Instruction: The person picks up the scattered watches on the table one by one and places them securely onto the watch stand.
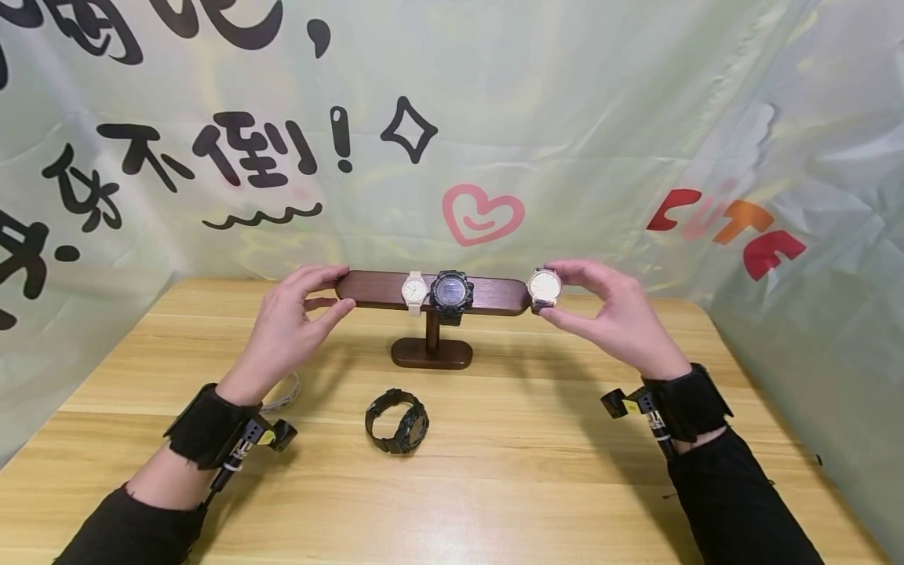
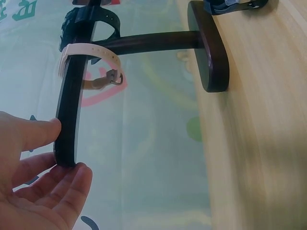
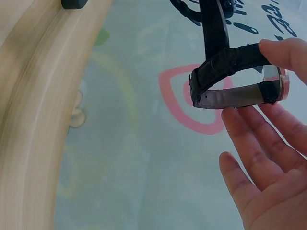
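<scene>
A dark wooden watch stand [image 1: 377, 289] holds its bar crosswise on a post. My left hand [image 1: 289, 322] grips the bar's left end between thumb and fingers. Around the bar sit a pale pink watch [image 1: 414, 292] and, beside it, a chunky black watch [image 1: 452, 290]. At the bar's right end, my right hand [image 1: 614, 310] pinches a wristwatch [image 1: 544, 286] with a light dial and gold-toned case. Its dark strap [image 3: 235, 97] forms a closed loop in the right wrist view, close to the bar's tip; whether the loop surrounds the tip I cannot tell.
Another black watch [image 1: 417, 428] lies on the wooden table [image 1: 494, 486] in front of the stand's base [image 1: 432, 355]. A pale band-like item [image 1: 289, 392] is partly hidden behind my left wrist. A printed cloth backdrop [image 1: 593, 157] rises behind the table.
</scene>
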